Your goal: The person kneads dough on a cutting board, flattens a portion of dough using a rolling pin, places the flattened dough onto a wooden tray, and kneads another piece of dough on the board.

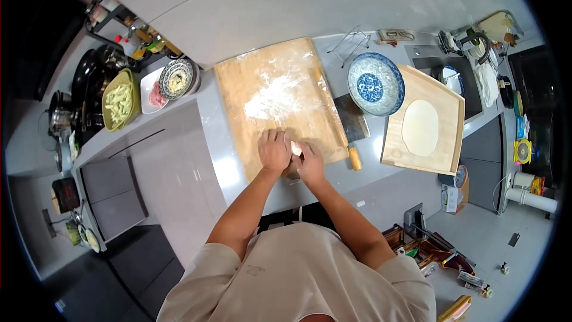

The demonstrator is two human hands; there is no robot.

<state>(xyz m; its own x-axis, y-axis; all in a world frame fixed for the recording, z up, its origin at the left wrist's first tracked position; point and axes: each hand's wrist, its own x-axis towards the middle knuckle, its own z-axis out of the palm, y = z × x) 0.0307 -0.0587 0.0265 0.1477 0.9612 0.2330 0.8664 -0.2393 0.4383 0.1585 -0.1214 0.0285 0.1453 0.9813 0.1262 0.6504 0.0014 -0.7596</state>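
Note:
At the front of a floured wooden board (238, 95), my two hands are side by side. A small white piece of dough (296, 148) shows between them. My right hand (311, 164) has its fingers closed on this dough. My left hand (274, 152) rests palm down on the board against the dough's left side, its fingers laid forward. What is under the left palm is hidden. White flour (277, 98) is spread over the board beyond my fingers.
Right of the board lie a cleaver (353, 120) and a wooden handle (355, 158). A blue-patterned bowl (372, 83) overlaps a wooden tray (393, 146) bearing a flat dough sheet (420, 127). At left stand a green basket (122, 100), a white dish of meat (156, 92) and a patterned bowl (179, 79).

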